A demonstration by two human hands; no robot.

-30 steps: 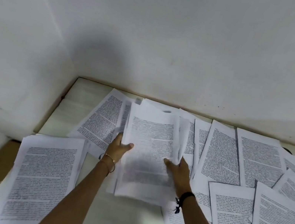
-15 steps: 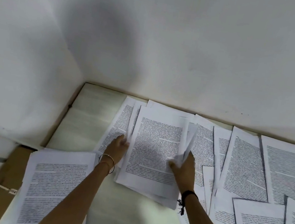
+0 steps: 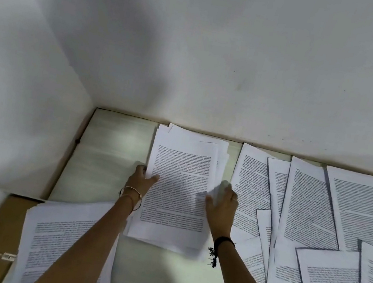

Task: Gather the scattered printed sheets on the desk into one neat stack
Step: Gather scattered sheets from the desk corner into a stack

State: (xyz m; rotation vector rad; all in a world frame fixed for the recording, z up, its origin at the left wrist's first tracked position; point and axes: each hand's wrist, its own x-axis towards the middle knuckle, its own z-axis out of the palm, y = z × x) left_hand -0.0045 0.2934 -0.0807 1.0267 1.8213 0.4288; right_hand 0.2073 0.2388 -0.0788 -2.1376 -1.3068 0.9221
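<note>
In the head view, both of your forearms reach forward over the table (image 3: pixel 109 153) toward the white wall (image 3: pixel 194 56) behind it. Your left hand (image 3: pixel 142 180) grips the left edge of the stack of printed sheets (image 3: pixel 173 213), with the thumb laid across the top page and the fingers tucked at the edge beneath it. Your right hand (image 3: pixel 223 202) holds the right edge, thumb on top and fingers curled round paper that lifts there. That spot is blurred, so the finger detail is unclear.

The stack lies flat between your hands, close to the wall, with several corners poking out unevenly at its far end. Thin bangles (image 3: pixel 131 194) circle your left wrist and a black cord (image 3: pixel 223 241) your right. Loose sheets (image 3: pixel 305 205) overlap across the table to the right of the stack, just beside your right hand. Further sheets (image 3: pixel 59 243) lie at the near left, partly under your left forearm.
</note>
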